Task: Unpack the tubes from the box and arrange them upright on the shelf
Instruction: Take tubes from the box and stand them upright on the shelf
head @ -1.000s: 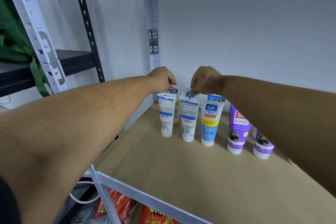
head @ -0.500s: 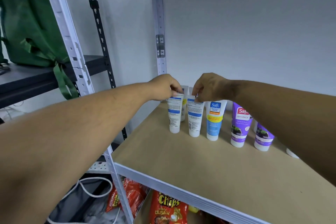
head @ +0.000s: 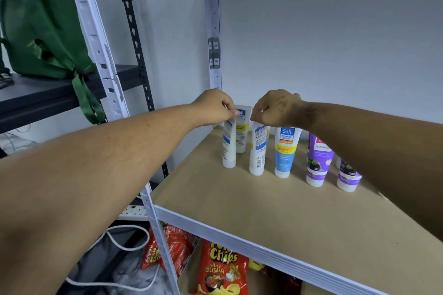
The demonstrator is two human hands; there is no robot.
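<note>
Several tubes stand cap-down on the tan shelf board [head: 239, 199]. My left hand [head: 213, 106] pinches the top of the leftmost white tube [head: 229, 148]. My right hand [head: 275, 109] pinches the top of the white tube beside it [head: 257, 151]. Behind them stands another white and yellow tube [head: 241, 132]. To the right are a blue and white tube [head: 285, 153] and two purple tubes [head: 318, 163] [head: 348, 177], the last partly hidden by my right forearm. The box is out of view.
A grey metal upright [head: 213, 31] rises at the shelf's back left corner, with the white wall behind. A green bag [head: 40, 24] sits on a dark shelf to the left. Red chip bags [head: 220, 268] lie under the shelf, and a white cable [head: 124, 244] runs across the floor.
The view has pulled back and shifted, so the shelf's front edge and the chip bags below now show. Both hands still hold the tops of the two left tubes.
</note>
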